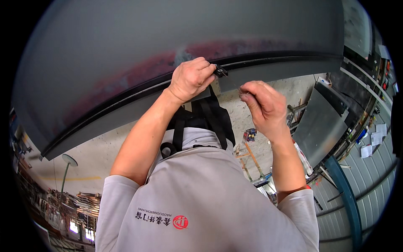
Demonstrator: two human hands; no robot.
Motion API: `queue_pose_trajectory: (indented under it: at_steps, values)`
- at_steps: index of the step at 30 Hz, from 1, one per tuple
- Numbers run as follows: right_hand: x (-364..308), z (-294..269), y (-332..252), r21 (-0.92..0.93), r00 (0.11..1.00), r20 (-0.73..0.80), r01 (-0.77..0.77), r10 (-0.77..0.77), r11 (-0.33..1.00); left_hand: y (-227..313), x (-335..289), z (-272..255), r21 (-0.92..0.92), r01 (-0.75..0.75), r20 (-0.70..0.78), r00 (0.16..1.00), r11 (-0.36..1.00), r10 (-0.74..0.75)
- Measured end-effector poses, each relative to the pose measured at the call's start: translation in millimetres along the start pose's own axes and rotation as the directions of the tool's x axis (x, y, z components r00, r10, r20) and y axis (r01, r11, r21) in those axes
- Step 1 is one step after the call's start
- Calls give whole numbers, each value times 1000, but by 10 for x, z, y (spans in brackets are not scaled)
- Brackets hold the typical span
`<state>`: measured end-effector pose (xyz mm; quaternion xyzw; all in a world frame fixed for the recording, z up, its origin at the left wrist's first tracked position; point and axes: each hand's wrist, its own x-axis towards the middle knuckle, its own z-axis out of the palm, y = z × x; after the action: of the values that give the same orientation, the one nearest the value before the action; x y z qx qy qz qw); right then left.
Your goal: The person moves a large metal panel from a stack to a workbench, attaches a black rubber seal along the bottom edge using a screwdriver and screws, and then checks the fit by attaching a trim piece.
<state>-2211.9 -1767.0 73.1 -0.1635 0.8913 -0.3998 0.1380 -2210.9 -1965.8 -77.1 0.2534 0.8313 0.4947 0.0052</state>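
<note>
A large dark grey panel (235, 25) with a black edge strip (273, 58) lies in front of me. My left hand (191, 80) is closed at that edge, pinching a small black fitting (221, 71) between thumb and fingers. To the right of it, apart from the panel, my right hand (265, 107) is closed with thumb and forefinger pressed together. A faint thin line runs from the fitting toward these fingertips; what they hold is too small to make out.
On the floor below lies a dark power tool (249, 135) near wooden strips (254, 158). A grey sheet (321, 122) leans at the right, beside a teal beam (345, 201). A round-topped stand (69, 160) is at the left, with stacked lengths of material behind.
</note>
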Motion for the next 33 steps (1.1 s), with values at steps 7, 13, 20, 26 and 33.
queue_pose_trajectory:
  at_steps: [7,13,20,26,33]
  values:
    - [-69,98,-120,-20,992,-105,-73,71,997,-17,30,27,-32,-24,-9,1000,999,24]
    - [-32,389,-147,622,935,-170,-144,312,769,-67,-17,-56,-55,11,1,1000,998,-11]
    - [-99,249,-121,635,958,-185,-52,217,771,-42,-103,-108,5,9,-40,999,1000,-9]
    - [-231,88,-156,733,985,-127,16,114,680,-79,-131,-94,-42,53,-66,996,998,-56]
    - [-321,342,86,641,984,-175,80,44,763,-44,-135,-77,-74,84,-72,993,994,-89]
